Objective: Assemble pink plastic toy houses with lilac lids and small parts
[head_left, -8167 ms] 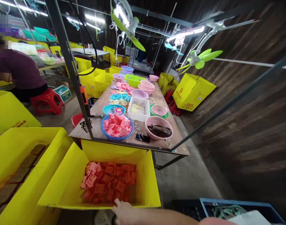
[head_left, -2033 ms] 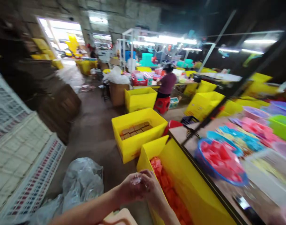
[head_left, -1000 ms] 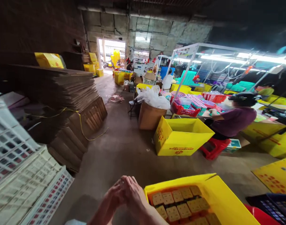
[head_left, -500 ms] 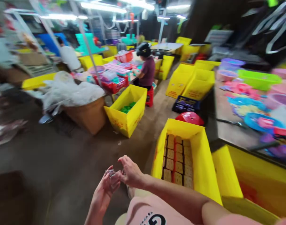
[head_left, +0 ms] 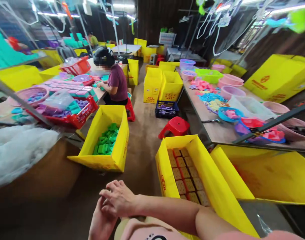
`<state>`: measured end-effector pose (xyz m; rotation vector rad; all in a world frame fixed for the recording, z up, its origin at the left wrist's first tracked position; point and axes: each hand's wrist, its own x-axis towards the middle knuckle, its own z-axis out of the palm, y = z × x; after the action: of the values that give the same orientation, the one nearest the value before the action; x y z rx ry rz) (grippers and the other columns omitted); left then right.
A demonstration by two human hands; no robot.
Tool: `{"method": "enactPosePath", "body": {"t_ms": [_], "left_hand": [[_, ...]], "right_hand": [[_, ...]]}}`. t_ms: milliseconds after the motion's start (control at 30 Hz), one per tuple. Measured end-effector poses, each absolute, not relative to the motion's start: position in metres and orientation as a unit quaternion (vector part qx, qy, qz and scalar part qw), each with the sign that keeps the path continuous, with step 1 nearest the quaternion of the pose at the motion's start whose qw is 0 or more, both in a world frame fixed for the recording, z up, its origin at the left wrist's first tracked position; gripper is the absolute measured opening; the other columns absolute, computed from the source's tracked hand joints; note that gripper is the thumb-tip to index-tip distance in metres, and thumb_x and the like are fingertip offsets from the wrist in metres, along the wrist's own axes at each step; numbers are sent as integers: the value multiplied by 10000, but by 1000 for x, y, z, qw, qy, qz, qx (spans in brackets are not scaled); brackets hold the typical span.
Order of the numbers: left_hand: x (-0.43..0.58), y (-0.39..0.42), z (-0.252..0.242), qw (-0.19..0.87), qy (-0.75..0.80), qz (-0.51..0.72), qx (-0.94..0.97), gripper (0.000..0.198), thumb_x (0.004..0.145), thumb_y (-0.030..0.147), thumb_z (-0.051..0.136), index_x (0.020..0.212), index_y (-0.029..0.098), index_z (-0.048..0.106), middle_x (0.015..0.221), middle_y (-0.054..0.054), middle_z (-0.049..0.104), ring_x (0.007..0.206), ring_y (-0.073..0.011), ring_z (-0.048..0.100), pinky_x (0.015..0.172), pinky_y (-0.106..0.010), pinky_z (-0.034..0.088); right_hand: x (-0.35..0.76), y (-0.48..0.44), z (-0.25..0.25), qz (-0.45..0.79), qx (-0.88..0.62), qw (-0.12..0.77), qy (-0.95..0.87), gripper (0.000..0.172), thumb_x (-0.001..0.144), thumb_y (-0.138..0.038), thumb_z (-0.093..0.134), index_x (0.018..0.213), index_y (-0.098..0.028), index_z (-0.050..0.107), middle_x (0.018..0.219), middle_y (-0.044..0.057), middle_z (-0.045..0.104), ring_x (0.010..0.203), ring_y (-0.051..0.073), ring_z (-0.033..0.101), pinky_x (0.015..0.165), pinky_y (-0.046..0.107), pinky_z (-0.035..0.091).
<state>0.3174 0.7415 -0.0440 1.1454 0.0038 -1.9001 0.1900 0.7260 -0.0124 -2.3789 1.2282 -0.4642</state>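
Observation:
My right hand (head_left: 118,199), its fingers bent, lies across my left hand (head_left: 102,220) low in the picture, in front of my body. The two hands touch, and the right one covers most of the left one's fingers. Both look closed; whatever is between them is hidden. Nearest on the right, a yellow box (head_left: 165,180) stands on the floor with rows of tan rectangular blocks (head_left: 189,183) inside. Ahead to the left another yellow box (head_left: 119,160) holds a heap of green pieces (head_left: 107,140).
A red stool (head_left: 176,126) and a dark crate (head_left: 167,110) stand ahead. On the right, a table (head_left: 195,100) carries basins and coloured pieces. A co-worker (head_left: 117,80) sits at the left table. A carton (head_left: 49,170) with white plastic bags is at the left.
My view has swung right and come closer to the boxes. The right hand has folded over the left, covering the shiny, clear-looking thing seen at the left fingers before.

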Motion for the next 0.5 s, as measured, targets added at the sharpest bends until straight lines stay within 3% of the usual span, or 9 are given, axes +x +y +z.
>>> {"method": "enactPosePath", "body": {"t_ms": [133, 233, 333, 500], "left_hand": [[285, 649, -21, 376, -2, -778, 503, 328, 884, 174, 351, 709, 174, 629, 610, -10, 663, 480, -103, 594, 445, -185, 466], [249, 582, -8, 285, -67, -806, 514, 287, 875, 169, 382, 702, 144, 609, 627, -34, 660, 501, -122, 602, 468, -216, 481], [204, 523, -3, 178, -135, -840, 494, 257, 885, 227, 408, 735, 146, 600, 629, -30, 647, 505, -133, 601, 478, -231, 487], [111, 442, -5, -14, -231, -875, 424, 254, 879, 346, 433, 853, 163, 606, 678, -26, 651, 507, -152, 605, 498, -271, 507]], "right_hand": [[164, 650, -23, -138, -824, 232, 498, 584, 811, -485, 575, 1284, -190, 406, 1115, 84, 555, 935, 215, 509, 802, 346, 450], [133, 598, -25, -125, -793, 225, 552, 461, 809, -393, 600, 1182, -139, 505, 1047, 95, 577, 939, 223, 506, 836, 342, 439], [88, 559, -21, -129, -749, 208, 615, 412, 777, -418, 631, 1059, -124, 569, 1016, 101, 566, 920, 232, 498, 831, 349, 439], [3, 519, -24, -226, -611, 287, 703, 392, 719, -430, 687, 988, -171, 567, 1017, 51, 510, 894, 200, 490, 817, 318, 434]]}}
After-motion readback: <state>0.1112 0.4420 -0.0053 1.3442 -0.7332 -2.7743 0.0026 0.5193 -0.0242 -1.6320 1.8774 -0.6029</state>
